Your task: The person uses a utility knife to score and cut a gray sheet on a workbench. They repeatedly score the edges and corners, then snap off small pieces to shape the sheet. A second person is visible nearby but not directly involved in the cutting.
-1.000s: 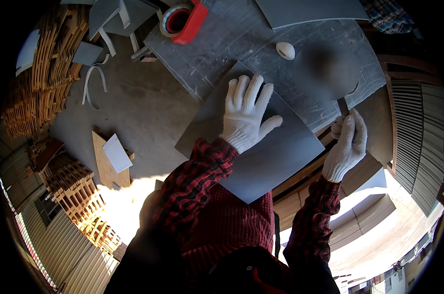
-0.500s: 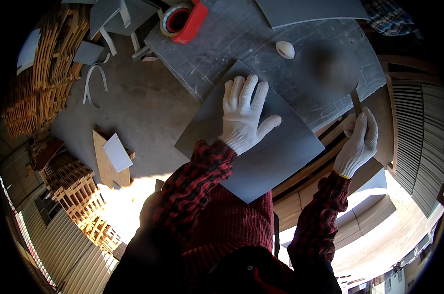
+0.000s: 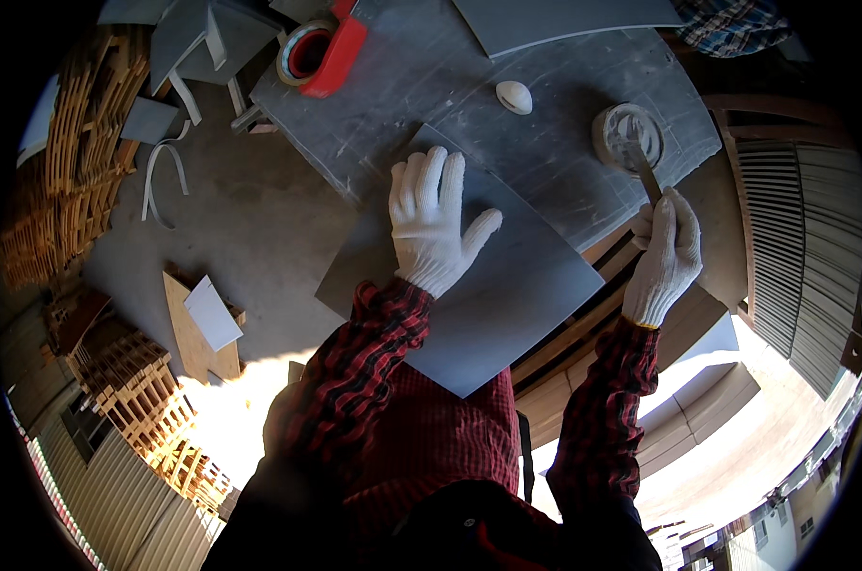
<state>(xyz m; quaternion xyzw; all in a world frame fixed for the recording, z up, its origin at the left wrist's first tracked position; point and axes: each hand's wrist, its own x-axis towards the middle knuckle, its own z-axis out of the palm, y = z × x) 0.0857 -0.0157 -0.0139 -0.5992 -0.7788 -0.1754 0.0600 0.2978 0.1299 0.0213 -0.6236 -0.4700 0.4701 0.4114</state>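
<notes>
My left hand (image 3: 431, 219), in a white knit glove, lies flat with fingers stretched on a square grey panel (image 3: 479, 295). The panel is turned cornerwise and overlaps the near edge of a scuffed grey table (image 3: 393, 95). In my right hand (image 3: 669, 262), also gloved, is a narrow flat spatula (image 3: 648, 179), its handle end hidden by the fingers. Its far end dips into a round tub (image 3: 600, 133) with whitish paste smeared inside, near the table's right edge. A small white rounded object (image 3: 514, 97) lies on the table left of the tub.
A red tape dispenser (image 3: 336, 57) with its roll sits at the table's far left. Another grey panel (image 3: 564, 19) lies at the back. Wooden slats (image 3: 583, 328) show below the table's right side. Pallets (image 3: 79, 124) stand at left, near a curved white strip (image 3: 149, 186) on the floor.
The whole view has shifted, so things sit farther left. The tub, blurred before, now shows clearly with the spatula in it. My left hand stays flat on the panel.
</notes>
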